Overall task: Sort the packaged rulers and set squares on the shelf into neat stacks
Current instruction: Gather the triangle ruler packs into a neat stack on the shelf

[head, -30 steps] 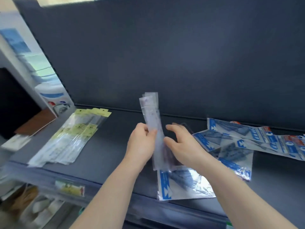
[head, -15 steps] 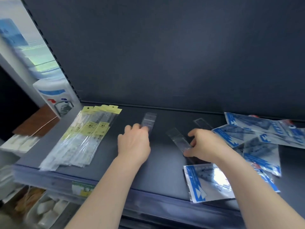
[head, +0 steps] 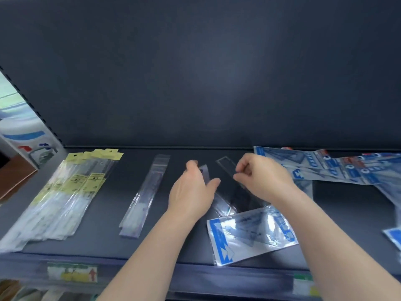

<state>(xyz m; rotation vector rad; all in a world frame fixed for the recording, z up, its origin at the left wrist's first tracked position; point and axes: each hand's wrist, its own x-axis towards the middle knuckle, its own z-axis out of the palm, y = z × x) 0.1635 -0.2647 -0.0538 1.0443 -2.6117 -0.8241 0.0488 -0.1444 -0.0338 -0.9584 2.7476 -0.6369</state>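
A short stack of clear packaged rulers (head: 145,197) lies alone on the dark shelf (head: 108,231), left of my hands. My left hand (head: 191,192) reaches forward with its fingers stretched over another clear packaged ruler (head: 205,170); blur hides whether it grips it. My right hand (head: 262,179) pinches the edge of a dark-looking packaged ruler (head: 227,165) between thumb and forefinger. One blue-and-white set square pack (head: 249,233) lies at the front under my right forearm. Several more set square packs (head: 325,166) are spread loosely at the back right.
A fanned stack of long rulers with yellow header cards (head: 65,192) fills the shelf's left end. The dark back panel (head: 217,83) rises behind everything. A price label (head: 71,273) sits on the shelf's front rail. A water dispenser (head: 32,144) stands beyond the left edge.
My left hand has let go of the clear rulers on the shelf and moved right to another ruler. My right hand has shifted back onto the dark ruler's edge.
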